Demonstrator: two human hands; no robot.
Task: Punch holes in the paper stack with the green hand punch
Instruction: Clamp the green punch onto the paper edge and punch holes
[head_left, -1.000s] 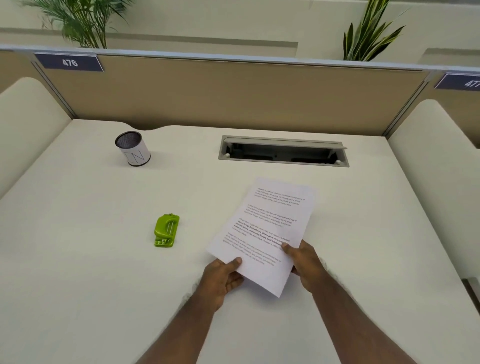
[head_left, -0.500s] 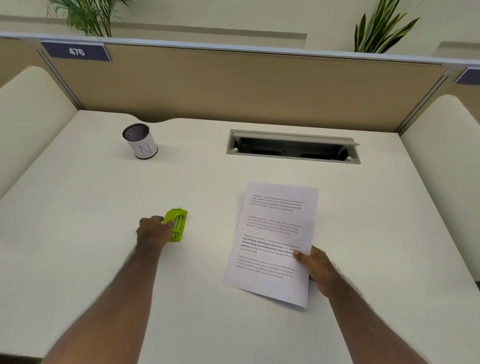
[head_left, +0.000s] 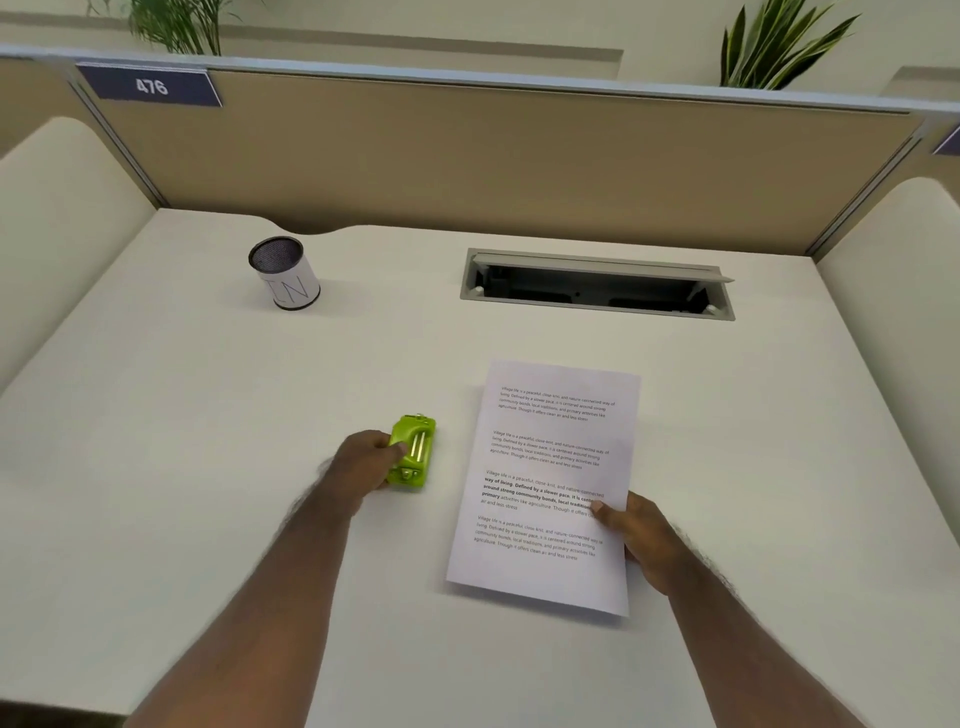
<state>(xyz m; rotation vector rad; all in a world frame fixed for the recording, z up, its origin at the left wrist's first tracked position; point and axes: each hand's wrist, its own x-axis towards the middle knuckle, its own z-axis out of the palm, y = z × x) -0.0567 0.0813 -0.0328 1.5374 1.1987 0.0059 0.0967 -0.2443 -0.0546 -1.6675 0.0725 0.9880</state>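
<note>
The green hand punch sits on the white desk left of the paper, and my left hand grips it from its left side. The paper stack lies flat on the desk with printed text facing up. My right hand holds the stack at its lower right edge, thumb on top of the sheet. A hand's width of bare desk separates the punch from the left edge of the paper.
A white cylindrical cup with a dark mesh top stands at the back left. An open cable tray is sunk into the desk behind the paper. A tan divider panel closes off the back; cream side panels flank the desk.
My left hand let go of the paper, reached left and took hold of the green punch. The paper was turned from tilted to nearly straight and now lies flat under my right hand.
</note>
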